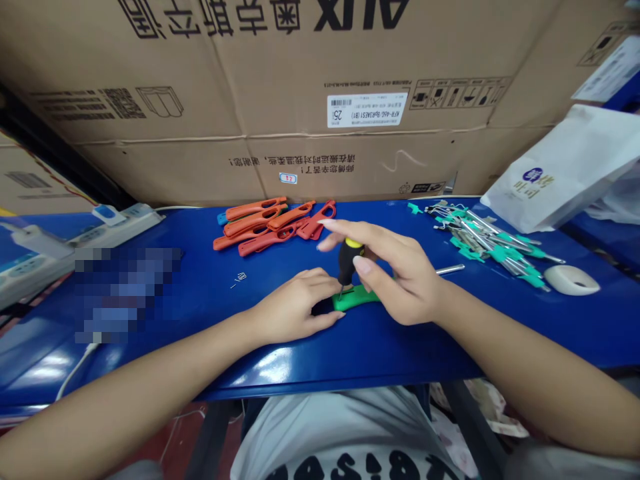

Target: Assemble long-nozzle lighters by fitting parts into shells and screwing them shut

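Observation:
My right hand (395, 273) holds a small screwdriver (349, 259) with a black and yellow handle upright, its tip pressed down onto a green plastic handle (356, 298) lying on the blue table (210, 320). The forefinger stretches out; thumb and other fingers grip the screwdriver. My left hand (293, 307) lies on the table with fingers curled, pinning the green handle's left end. A metal blade (450, 269) sticks out to the right from behind my right hand.
Several orange plastic handles (270, 225) lie at the back centre. A heap of metal blades with teal pieces (487, 243) sits back right, beside a white oval object (571, 279) and a white bag (565, 167). Power strips (75, 237) lie left. Cardboard boxes (310, 100) stand behind.

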The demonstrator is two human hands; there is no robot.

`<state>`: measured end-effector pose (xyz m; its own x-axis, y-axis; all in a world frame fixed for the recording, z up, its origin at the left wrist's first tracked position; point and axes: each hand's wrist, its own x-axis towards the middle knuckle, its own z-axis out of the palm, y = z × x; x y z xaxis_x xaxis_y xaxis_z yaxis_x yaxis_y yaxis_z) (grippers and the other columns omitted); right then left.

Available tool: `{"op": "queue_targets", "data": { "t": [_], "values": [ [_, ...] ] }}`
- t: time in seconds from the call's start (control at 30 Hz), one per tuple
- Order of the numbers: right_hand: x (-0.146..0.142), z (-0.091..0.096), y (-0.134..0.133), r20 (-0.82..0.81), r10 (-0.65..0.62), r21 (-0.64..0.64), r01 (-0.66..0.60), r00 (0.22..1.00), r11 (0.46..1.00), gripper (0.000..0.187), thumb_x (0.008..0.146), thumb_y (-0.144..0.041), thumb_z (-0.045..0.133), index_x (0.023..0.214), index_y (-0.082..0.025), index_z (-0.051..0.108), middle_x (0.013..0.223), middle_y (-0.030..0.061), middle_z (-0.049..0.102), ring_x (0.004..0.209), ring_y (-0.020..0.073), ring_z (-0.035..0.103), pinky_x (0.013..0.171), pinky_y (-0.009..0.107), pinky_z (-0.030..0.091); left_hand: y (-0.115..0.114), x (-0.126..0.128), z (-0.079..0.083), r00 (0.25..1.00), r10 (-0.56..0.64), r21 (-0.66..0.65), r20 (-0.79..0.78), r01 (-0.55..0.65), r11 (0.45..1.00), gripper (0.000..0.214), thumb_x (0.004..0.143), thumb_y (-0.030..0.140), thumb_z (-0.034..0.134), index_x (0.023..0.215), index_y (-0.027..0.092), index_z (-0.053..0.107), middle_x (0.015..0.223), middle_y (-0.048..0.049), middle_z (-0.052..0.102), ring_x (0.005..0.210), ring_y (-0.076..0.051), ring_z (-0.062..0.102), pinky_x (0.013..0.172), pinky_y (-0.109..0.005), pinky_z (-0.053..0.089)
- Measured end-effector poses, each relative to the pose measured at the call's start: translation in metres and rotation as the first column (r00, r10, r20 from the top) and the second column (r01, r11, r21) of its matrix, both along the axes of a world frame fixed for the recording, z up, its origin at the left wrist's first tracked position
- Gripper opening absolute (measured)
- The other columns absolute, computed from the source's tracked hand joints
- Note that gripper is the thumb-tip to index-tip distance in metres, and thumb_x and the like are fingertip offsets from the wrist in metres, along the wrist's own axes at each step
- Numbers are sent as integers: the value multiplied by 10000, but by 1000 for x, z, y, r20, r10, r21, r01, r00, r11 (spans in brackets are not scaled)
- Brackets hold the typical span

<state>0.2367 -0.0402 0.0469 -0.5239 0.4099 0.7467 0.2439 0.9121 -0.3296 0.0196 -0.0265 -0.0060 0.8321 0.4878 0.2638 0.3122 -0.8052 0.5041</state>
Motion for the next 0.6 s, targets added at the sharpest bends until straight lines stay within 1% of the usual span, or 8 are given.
{"op": "queue_targets", "data": {
  "t": [0.07,0.17,0.23,0.3,0.37,0.43,0.53,0.6],
  "values": [
    [0,0,0,-16,3,-29,-4,1000,1000,385,1022,-223,477,1396,-183,562,1113,93,720,973,180,692,811,307,579,0,0,0,1000,13,-6,-11,-13,1000,202,967,296,624,1122,183,689,1110,-86,726,1044,-248,633,959,-399,493],
    [0,-2,2,-18,-132,140,134,991,981,302,960,-293,653,1246,-196,660,895,31,726,750,138,668,695,248,554,0,0,0,999,21,-24,-24,-22,999,193,969,315,624,1091,181,692,1037,-70,729,960,-233,638,912,-391,503],
    [0,-3,3,5,-167,214,162,986,963,328,982,-316,618,1287,-199,639,892,26,740,741,136,676,710,250,553,0,0,0,1000,15,-27,-22,-15,1000,208,972,316,621,1112,180,692,1053,-74,728,985,-238,636,924,-396,501],
    [0,-3,2,42,-88,152,80,995,985,399,1040,-271,456,1420,-187,540,1086,75,750,914,163,709,808,287,569,0,0,0,1000,8,-17,-12,-9,1000,223,974,309,617,1141,182,691,1102,-85,726,1050,-249,628,959,-404,494],
    [-1,-2,1,35,4,20,-5,999,1000,445,1049,-221,373,1480,-176,474,1215,106,713,1049,179,695,879,321,571,0,0,0,1000,11,-8,-10,-11,1000,226,970,307,622,1147,185,692,1117,-90,724,1075,-254,624,976,-410,491],
    [-2,-3,1,-2,-3,-16,3,1000,1000,390,1038,-242,456,1415,-188,543,1109,79,729,962,164,703,834,295,576,0,-1,-1,1000,21,-10,-21,-21,1000,217,968,315,623,1125,183,695,1074,-85,729,1024,-247,634,949,-408,502],
    [-1,-6,2,-26,-165,156,167,986,974,308,970,-344,653,1247,-209,656,834,5,716,708,126,669,688,238,548,0,-1,-1,999,27,-16,-28,-28,999,200,972,321,615,1095,183,693,1016,-71,732,941,-231,640,893,-390,514],
    [0,-8,4,-20,-204,264,202,979,943,336,987,-377,619,1277,-208,637,820,5,723,691,131,669,678,246,544,0,0,-1,1000,17,-10,-14,-17,1000,210,970,314,622,1126,189,687,1059,-76,731,989,-240,640,917,-393,511]
  ]
}}
